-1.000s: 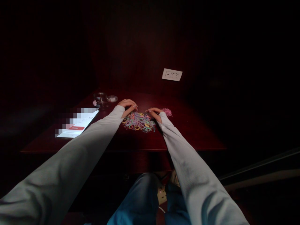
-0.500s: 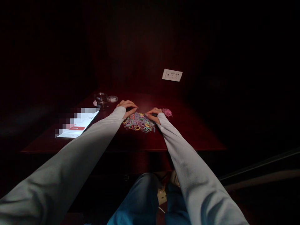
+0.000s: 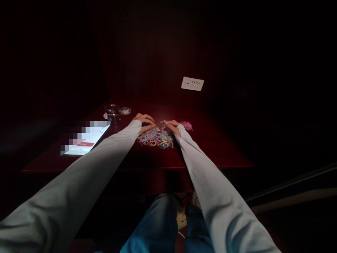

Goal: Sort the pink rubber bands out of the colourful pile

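Note:
A loose pile of small elastic hair ties (image 3: 156, 137), mostly lilac with some yellow, green and pink ones, lies on the dark red table between my hands. My left hand (image 3: 143, 121) rests at the pile's far left edge, its fingers stretched out and the thumb a little apart from them. At the far right edge is my right hand (image 3: 172, 126), with thumb and forefinger brought together at the tips. What they pinch is too small to make out. Behind my right wrist sits a separate heap of pink hair ties (image 3: 187, 125).
On the left stands a clear round jar (image 3: 112, 109), with a clear lid (image 3: 125, 111) beside it. A lit phone or tablet screen (image 3: 83, 144) lies nearer, left of my left forearm. A white socket plate (image 3: 192, 84) is on the back wall. The table's front edge (image 3: 158, 169) runs below my forearms.
My right hand has shifted slightly left and away from me, its thumb and forefinger lifting off the pile. My left hand has hardly moved. The view has turned very slightly.

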### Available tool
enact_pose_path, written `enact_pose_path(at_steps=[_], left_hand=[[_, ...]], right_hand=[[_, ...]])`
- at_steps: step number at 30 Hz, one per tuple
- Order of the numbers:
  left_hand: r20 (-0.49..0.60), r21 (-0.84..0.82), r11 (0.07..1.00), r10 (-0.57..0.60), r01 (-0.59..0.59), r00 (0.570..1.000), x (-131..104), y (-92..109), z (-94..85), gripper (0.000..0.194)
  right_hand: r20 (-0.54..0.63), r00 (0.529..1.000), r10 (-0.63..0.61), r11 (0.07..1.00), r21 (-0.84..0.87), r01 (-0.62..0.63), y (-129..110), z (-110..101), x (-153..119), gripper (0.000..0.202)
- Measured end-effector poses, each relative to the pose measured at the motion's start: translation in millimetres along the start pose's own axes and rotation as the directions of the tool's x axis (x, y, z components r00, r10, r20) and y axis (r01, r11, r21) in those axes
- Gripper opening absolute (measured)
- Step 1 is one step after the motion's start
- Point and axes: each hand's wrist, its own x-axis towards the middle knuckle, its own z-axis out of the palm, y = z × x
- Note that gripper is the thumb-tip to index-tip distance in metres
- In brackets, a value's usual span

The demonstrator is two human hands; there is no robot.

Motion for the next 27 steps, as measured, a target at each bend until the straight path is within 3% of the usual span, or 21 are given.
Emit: enact_pose_path(at_steps=[8,13,18,22,27], left_hand=[[-0.037,-0.156,0.987,0.019,-0.025,0.999,3.1,7.4,-0.9,0.025],[-0.084,-0.333,0.943,-0.031,0.001,0.996,9.8,4.7,5.2,0.052],[-0.016,-0.436,0.893,-0.13,0.11,0.991,10.6,4.9,7.7,0.066],[0.002,-0.463,0.876,-0.153,0.136,0.988,8.6,4.3,11.3,0.068],[0.025,-0.469,0.882,-0.038,0.045,0.999,3.8,11.2,9.7,0.054]], right_hand=[[0.031,0.998,0.056,0.998,0.017,-0.056,-8.4,-1.4,-4.7,0.041],[0.032,0.994,0.109,0.975,0.189,-0.113,-5.4,3.4,-3.7,0.051],[0.038,0.989,0.143,0.96,0.239,-0.148,-4.8,4.4,-3.6,0.055],[0.033,0.987,0.157,0.967,0.199,-0.16,-8.7,2.2,-3.6,0.05],[0.053,0.985,0.163,0.969,0.177,-0.17,-12.4,0.8,-3.1,0.043]])
